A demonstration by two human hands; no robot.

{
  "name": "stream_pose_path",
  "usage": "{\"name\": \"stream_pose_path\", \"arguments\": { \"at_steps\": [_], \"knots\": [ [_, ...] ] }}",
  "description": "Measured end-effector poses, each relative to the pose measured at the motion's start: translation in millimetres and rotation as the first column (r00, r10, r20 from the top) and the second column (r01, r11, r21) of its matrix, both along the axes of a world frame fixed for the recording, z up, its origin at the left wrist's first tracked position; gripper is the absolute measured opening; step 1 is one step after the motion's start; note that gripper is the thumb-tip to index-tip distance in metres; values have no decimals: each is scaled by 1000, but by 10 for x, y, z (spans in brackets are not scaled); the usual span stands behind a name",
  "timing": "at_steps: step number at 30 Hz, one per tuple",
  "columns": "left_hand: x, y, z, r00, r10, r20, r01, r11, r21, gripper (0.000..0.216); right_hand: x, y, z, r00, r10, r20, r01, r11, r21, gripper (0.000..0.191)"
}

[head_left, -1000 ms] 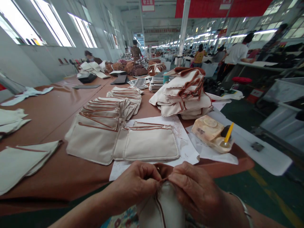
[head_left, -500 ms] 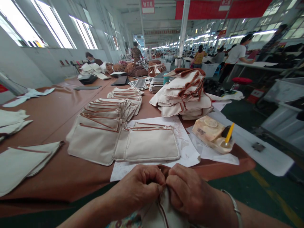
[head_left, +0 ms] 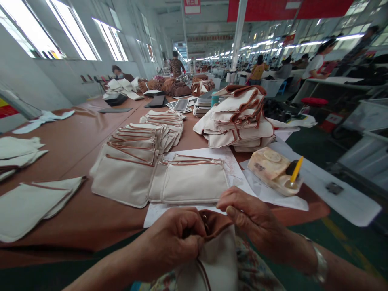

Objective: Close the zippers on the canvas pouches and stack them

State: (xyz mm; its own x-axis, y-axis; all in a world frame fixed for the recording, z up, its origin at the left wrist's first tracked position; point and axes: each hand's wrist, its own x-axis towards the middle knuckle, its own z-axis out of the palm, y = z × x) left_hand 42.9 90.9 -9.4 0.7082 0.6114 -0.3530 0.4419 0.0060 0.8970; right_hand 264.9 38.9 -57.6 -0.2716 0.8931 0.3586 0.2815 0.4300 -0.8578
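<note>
Low in front of me is a cream fabric bag piece (head_left: 218, 252) with a brown lining and trim, its brown mouth spread apart. My left hand (head_left: 178, 234) grips this piece by its left edge, thumb and fingers closed. A small metallic glint shows beside those fingertips. My right hand (head_left: 250, 212) is held just above the piece's right corner, thumb and forefinger pinched together. Whatever lies in that pinch is too small to make out. Just beyond, flat cream panels with brown piping (head_left: 194, 182) lie on white paper (head_left: 239, 178).
A brown-covered table (head_left: 75, 161) spreads ahead. Overlapping cream panels (head_left: 133, 151) lie left of centre, and a taller stack (head_left: 239, 117) stands behind. At right sits a stained plastic container (head_left: 269, 163) with a yellow-handled tool (head_left: 296, 169). Other people work farther off.
My right hand has moved up and right, away from my left hand. The mouth of the bag piece has spread, showing more brown lining. The view has shifted slightly.
</note>
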Motion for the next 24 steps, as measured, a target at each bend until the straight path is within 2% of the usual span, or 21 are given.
{"name": "stream_pose_path", "arguments": {
  "at_steps": [1, 3, 6, 13, 16, 18, 21, 24],
  "knots": [
    [5, -1, 26, 1000, -6, 3, 6, 1000, 8, 11, 12, 57, 25, 996, 87, -18, -88, 992, -93, 27],
    [8, -8, 66, 1000, -18, 6, 17, 999, 29, 11, 11, 152, 46, 963, 262, -61, -269, 935, -231, 32],
    [-5, -29, 88, 1000, -15, -21, 17, 996, 91, 11, -35, 208, 3, 909, 394, -135, -416, 866, -277, 27],
    [-21, -50, 38, 999, -4, -36, 8, 996, 89, 9, -84, 62, -91, 925, 313, -213, -357, 909, -213, 1],
    [6, -31, 40, 999, -32, -27, 35, 993, 109, 11, -15, 76, -11, 888, 366, -279, -441, 850, -288, 11],
    [25, -21, 54, 998, -45, -39, 50, 990, 133, 11, 8, 111, 54, 887, 382, -259, -455, 817, -355, 19],
    [36, -16, 76, 996, -63, -65, 73, 983, 167, 13, -43, 132, 70, 923, 352, -155, -385, 853, -352, 15],
    [20, -15, 62, 993, -54, -104, 73, 979, 190, 12, -123, 96, -25, 956, 293, -14, -288, 928, -236, 10]
  ]
}}
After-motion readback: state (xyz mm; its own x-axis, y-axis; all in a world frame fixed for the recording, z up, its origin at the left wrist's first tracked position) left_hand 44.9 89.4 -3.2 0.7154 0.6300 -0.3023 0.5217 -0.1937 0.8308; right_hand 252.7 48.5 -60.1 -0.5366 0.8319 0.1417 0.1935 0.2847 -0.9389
